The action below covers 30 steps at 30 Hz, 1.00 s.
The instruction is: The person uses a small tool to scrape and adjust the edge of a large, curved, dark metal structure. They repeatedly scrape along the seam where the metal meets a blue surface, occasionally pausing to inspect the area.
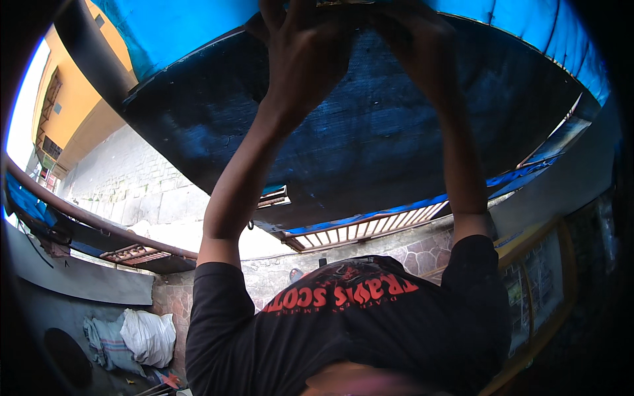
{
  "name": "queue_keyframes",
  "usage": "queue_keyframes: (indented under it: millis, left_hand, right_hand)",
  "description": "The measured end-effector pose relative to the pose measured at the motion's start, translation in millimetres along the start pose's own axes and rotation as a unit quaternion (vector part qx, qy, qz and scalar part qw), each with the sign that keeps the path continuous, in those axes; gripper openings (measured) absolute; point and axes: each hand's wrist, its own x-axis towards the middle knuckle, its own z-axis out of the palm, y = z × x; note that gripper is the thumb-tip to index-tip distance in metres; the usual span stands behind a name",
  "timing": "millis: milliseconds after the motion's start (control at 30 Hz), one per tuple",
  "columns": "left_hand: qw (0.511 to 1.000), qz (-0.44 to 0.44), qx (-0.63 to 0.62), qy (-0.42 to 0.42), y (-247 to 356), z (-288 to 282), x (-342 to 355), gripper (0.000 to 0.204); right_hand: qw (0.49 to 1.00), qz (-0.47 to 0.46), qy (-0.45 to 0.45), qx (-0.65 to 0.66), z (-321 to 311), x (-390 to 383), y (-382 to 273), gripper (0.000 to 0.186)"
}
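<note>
Left hand (307,43) and right hand (422,43), part-curled, hold unclear, are seemingly working along dark panel (370,138) at its far edge, next move probably needing steadiness

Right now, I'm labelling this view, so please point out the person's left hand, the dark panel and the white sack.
Left hand (305,56): head view, on the broad part behind the fingers.
Dark panel (370,138): head view, on its face, between the forearms.
White sack (149,336): head view, on its crumpled middle.

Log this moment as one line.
left hand: at upper edge of dark panel | right hand: same edge | hold: too dark to tell | beyond: blue sheeting
</note>
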Motion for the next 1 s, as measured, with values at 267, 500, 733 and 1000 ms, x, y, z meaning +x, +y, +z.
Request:
queue_keyframes:
  millis: [267, 500, 733, 1000]
  left_hand:
    - [0.996, -0.030, 0.069, -0.041, 16.1, 8.4, -35.0, 0.041]
    - [0.988, -0.096, 0.052, -0.112, 41.4, 13.3, -48.4, 0.054]
    - [0.987, -0.100, 0.062, -0.107, 57.3, 31.8, -63.1, 0.054]
    - [0.995, -0.045, -0.066, -0.055, 23.4, -41.7, -26.1, 0.031]
  right_hand:
    - [0.991, -0.050, -0.123, -0.003, -16.3, 35.1, -12.1, 0.011]
    - [0.950, -0.043, -0.272, -0.149, -32.1, 52.5, -27.7, 0.006]
    - [0.963, -0.015, -0.094, -0.254, 4.9, 2.5, -43.2, 0.006]
    - [0.994, 0.096, 0.030, -0.050, 2.2, -24.0, -22.9, 0.014]
